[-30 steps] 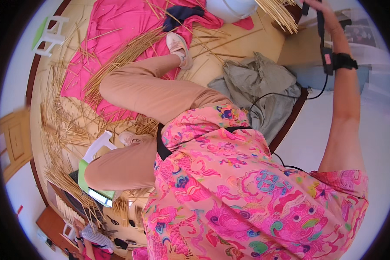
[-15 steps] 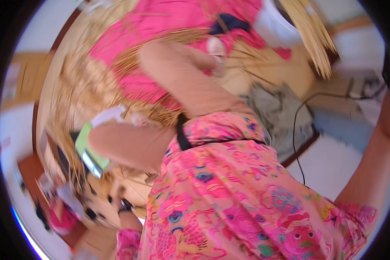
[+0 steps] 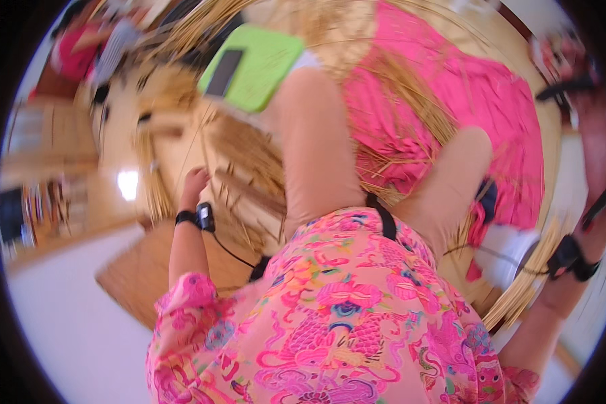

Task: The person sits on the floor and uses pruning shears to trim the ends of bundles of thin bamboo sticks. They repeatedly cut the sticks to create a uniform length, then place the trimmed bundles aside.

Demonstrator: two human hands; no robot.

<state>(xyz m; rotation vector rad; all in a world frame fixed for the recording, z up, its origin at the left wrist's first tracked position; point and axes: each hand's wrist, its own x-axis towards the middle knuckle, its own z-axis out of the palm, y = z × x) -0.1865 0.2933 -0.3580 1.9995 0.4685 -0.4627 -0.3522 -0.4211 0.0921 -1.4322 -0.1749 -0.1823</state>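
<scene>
My left hand (image 3: 196,181) hangs over the floor at the left, its fingers curled in and no object showing in them. A black strap with a small device (image 3: 203,217) sits on that wrist, and a cable runs from it. Straw bundles (image 3: 246,145) lie just beyond this hand. At the far right my right hand (image 3: 598,151) is raised near the picture's rim. It is smeared and partly cut by dark shapes, so its fingers cannot be made out. Another black wrist device (image 3: 567,259) is strapped below it, close to a pale straw bundle (image 3: 528,279).
A pink cloth (image 3: 501,128) strewn with straw (image 3: 417,94) spreads ahead of my knees. A lime-green plastic seat or lid (image 3: 266,64) stands by my left knee. A white bucket (image 3: 501,252) is at the right, a brown board (image 3: 148,269) at the left. Another person (image 3: 81,50) sits far left.
My view has swung round, so the cloth now lies to the right and the green thing ahead. My left hand shows more fully at the left; my right arm stays at the right rim.
</scene>
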